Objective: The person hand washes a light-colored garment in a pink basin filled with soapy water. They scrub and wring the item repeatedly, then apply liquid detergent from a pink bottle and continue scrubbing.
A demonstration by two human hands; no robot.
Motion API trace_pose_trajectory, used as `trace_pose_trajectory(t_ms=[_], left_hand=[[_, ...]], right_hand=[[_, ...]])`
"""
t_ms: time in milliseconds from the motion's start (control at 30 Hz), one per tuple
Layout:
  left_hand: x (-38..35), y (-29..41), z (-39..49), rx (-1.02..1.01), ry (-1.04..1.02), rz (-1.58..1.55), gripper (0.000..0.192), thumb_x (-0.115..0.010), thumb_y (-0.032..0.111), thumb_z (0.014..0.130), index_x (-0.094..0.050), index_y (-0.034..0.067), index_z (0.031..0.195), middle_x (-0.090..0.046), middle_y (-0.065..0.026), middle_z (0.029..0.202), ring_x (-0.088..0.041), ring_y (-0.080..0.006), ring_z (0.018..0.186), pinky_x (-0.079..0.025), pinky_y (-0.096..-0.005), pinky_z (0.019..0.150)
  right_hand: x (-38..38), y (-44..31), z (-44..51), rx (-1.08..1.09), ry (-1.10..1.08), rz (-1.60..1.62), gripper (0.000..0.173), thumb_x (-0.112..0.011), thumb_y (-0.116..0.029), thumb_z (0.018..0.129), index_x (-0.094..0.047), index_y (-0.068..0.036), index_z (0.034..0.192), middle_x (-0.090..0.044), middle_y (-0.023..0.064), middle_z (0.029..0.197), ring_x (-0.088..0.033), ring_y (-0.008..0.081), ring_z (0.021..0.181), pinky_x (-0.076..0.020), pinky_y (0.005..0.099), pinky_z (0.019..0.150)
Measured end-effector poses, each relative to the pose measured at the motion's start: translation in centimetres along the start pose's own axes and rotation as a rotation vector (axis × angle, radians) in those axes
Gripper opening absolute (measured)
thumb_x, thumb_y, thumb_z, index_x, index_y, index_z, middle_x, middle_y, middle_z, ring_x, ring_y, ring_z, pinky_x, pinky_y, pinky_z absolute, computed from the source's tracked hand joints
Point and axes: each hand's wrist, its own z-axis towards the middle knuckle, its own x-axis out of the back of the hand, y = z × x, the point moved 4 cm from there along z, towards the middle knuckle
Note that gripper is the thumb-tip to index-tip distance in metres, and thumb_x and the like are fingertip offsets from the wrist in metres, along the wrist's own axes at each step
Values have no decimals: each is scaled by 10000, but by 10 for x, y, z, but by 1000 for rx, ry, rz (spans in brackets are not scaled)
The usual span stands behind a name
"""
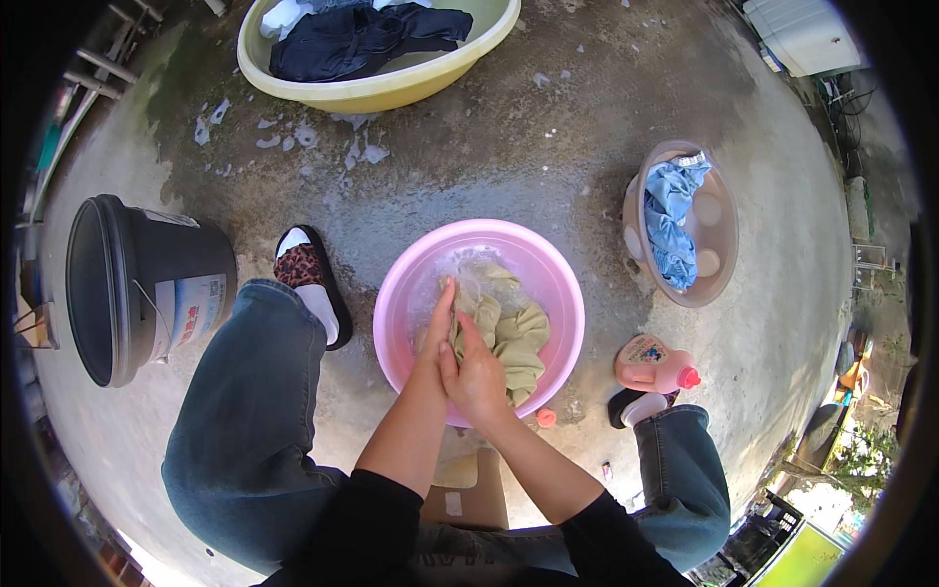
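A pink plastic basin (pixel 390 323) stands on the ground between my feet, with sudsy water and a wet khaki garment (pixel 522 345) in it. My left hand (pixel 440 319) is over the basin's near left part, seen edge-on with its fingers stretched forward. Close against it is my right hand (pixel 480 370), back up, its index finger pointing forward and its thumb towards the left wrist. Both hands are at the garment's left side. Their palms are hidden, so I cannot tell whether cloth is between them.
A yellow tub (pixel 381 95) holds dark clothes (pixel 352 44) at the far side. To the right, a translucent basin (pixel 722 235) contains a light-blue garment (pixel 671 213). A pink detergent bottle (pixel 645 363) and a loose cap (pixel 546 417) lie nearer. A black bucket (pixel 183 246) lies left. Foam spots the wet concrete.
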Motion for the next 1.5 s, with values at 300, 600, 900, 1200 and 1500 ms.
trace_pose_trajectory(t_ms=[300,600,900,1200,1500], left_hand=[[-13,-49,-75,10,-2,233,345,-465,398,988,-612,95,1060,-650,-61,934,-627,-209,867,-535,-361,722],[-27,-50,-142,-113,-58,253,276,-580,323,900,-603,85,1039,-577,-39,960,-559,-151,902,-463,-316,811],[-70,-3,-190,-275,-333,-41,183,-567,148,871,-581,27,1007,-632,-92,1010,-601,-225,983,-450,-371,940],[-17,-72,-174,-2,-313,168,270,-478,128,920,-564,42,1161,-640,-72,1053,-606,-179,993,-489,-341,881],[-13,-58,-165,-62,-23,418,350,-563,364,943,-577,72,1135,-615,-83,1061,-598,-214,959,-494,-363,882]], right_hand=[[81,-14,-2,-334,296,-75,348,-553,-384,906,-723,-81,905,-642,234,679,-656,374,653,-511,457,598],[79,-15,-57,-200,320,101,360,-546,-289,936,-649,-23,716,-614,200,636,-600,308,578,-455,407,568],[140,9,-102,21,488,683,389,-538,-276,992,-552,-40,682,-450,-82,626,-358,25,594,-298,212,526],[51,37,-96,-609,-17,891,474,-615,-314,913,-484,-40,1277,-612,108,1121,-611,195,963,-482,295,829],[75,-4,-87,-32,153,-58,446,-545,-66,854,-501,-35,1297,-620,250,1134,-623,364,1014,-499,425,840]])
